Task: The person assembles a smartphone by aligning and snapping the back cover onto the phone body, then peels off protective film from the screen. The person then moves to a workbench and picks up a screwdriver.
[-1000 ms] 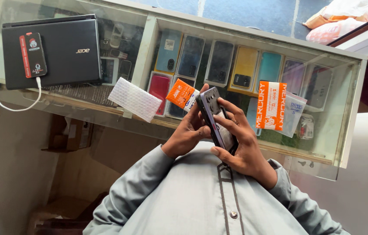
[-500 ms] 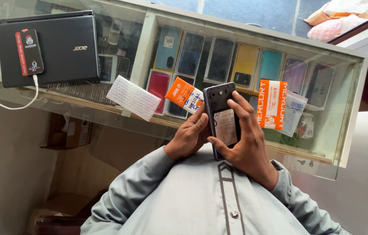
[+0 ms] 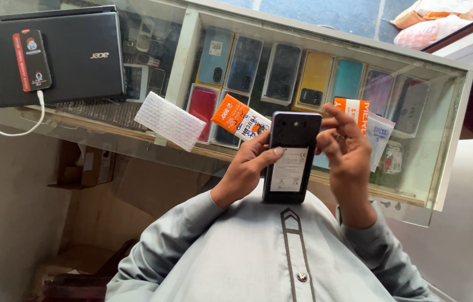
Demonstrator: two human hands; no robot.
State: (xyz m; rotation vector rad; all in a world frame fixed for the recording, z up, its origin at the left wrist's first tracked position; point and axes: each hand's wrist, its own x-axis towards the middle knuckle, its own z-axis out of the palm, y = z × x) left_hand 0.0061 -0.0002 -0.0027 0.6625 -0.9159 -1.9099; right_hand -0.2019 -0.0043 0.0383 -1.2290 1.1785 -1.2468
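Since half a second ago my right hand (image 3: 345, 154) has come off the phone (image 3: 289, 157) and now sits just beside its right edge, fingers loosely curled, grip released, holding nothing. Phone has stayed upright in the middle of the frame, back side facing me, battery compartment open with a pale labelled battery showing. My left hand (image 3: 247, 168) has the grip on it: thumb pressed across the battery, fingers wrapped behind the left edge. Phone is above my chest, held off the glass surface (image 3: 443, 134), in front of the display case. Under the glass, rows of phone cases in blue, yellow, teal and red. On the surface: white mesh pad (image 3: 169, 120) centre left, orange packet (image 3: 239, 118) just left of the phone top, orange-and-white packet (image 3: 359, 109) behind my right fingers. Upper left: closed black laptop (image 3: 79, 56) with a small black phone (image 3: 32, 60) on it, white cable attached.
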